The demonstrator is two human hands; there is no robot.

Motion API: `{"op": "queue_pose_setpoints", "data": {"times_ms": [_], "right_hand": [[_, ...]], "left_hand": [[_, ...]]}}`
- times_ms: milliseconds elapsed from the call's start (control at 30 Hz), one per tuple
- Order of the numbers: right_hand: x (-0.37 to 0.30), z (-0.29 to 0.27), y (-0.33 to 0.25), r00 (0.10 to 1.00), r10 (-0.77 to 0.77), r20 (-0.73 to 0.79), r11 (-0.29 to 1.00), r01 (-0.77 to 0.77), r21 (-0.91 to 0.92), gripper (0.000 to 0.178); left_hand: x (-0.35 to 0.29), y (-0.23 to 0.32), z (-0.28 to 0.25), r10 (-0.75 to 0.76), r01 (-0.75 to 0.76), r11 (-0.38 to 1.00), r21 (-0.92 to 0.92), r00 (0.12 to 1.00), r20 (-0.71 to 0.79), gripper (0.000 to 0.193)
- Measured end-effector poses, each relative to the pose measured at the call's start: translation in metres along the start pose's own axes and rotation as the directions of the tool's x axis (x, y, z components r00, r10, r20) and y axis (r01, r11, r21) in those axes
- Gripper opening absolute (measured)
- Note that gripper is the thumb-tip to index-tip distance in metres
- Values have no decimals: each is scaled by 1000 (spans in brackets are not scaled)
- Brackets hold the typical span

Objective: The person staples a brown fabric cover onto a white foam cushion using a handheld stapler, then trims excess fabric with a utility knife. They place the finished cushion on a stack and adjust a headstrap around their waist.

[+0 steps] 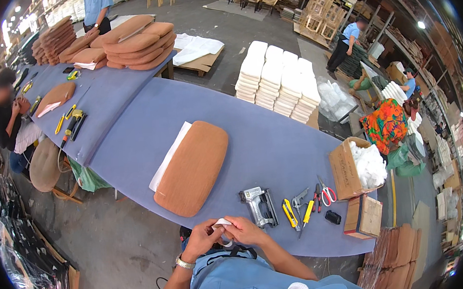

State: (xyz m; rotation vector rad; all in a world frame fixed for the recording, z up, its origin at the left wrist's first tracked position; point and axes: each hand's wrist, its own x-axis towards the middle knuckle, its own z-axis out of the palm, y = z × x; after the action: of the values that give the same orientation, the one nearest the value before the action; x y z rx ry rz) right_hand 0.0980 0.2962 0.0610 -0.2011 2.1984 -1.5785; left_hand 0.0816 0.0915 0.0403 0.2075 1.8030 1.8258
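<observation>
Pinching one white strip (222,221) in left hand (202,238) and right hand (245,231), at near edge of bench (276,157), close to brown cushion (197,163); liable to twist or drop through uneven tension or slackened fingertip pressure.

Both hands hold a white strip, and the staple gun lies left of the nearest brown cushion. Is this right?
No: the head view shows the staple gun right of that cushion. The left hand and right hand hold the white strip.
</observation>
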Motion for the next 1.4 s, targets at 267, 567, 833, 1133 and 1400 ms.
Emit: {"op": "queue_pose_setpoints", "data": {"times_ms": [267,567,833,1133,1400], "right_hand": [[7,24,-24,977,-168,-128,978,150,-143,31],[67,74,-11,948,-271,169,806,319,-498,30],[129,151,-30,909,-188,372,826,351,-441,66],[206,139,-35,983,98,156,959,-51,-280,49],[156,136,-34,932,362,12,842,-322,-433,42]], "left_hand": [[-4,-22,-15,24,-63,984,-165,974,-224,23],[-36,-58,-44,-100,-62,692,-720,979,-180,41],[-57,-89,-120,-292,-248,574,-780,828,-478,30],[-175,-327,-278,-700,-128,660,-740,253,-668,21],[-102,-349,-324,-729,-204,587,-783,288,-621,25]]}}
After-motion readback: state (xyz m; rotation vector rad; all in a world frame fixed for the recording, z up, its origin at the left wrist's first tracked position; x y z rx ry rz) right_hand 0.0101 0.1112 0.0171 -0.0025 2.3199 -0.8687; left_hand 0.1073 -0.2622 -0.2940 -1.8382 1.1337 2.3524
